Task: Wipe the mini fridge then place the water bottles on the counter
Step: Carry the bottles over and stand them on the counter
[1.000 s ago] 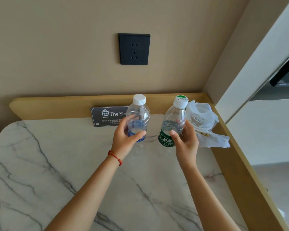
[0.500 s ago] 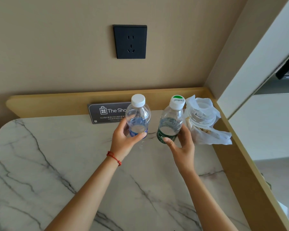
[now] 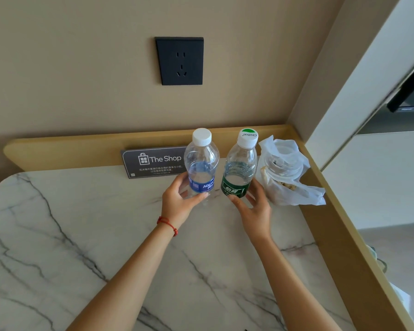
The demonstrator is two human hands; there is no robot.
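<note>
Bottles stand side by side just right of the frame's centre, near the back of a white marble counter (image 3: 58, 235) with grey veining. The blue-labelled water bottle (image 3: 202, 163) on the left has a plain white cap; the green-labelled water bottle (image 3: 240, 168) beside it has a white cap with a green patch and leans slightly to the right. Both are clear and partly filled, close together but with a narrow gap between them.

The left hand (image 3: 179, 201) curls around the lower part of the blue-labelled bottle, thumb across the front and fingers behind it, closed on it. A red cord bracelet (image 3: 167, 224) sits on that wrist. The right hand (image 3: 253, 209) wraps the base of the green-labelled one, thumb in front under the label, fingers spread along its right side, gripping it. Whether either bottle's base touches the marble I cannot tell, as the hands cover it.

Just right of the green-labelled bottle lies a crumpled white plastic bag (image 3: 289, 173) with a round container inside, against the wooden edging (image 3: 69, 151) that borders the counter at the back and right. Behind the blue-labelled bottle a dark sign reading "The Shop" (image 3: 153, 163) leans on that edging. Higher up, centre of the frame, a black wall socket (image 3: 179, 60) sits on the beige wall.
</note>
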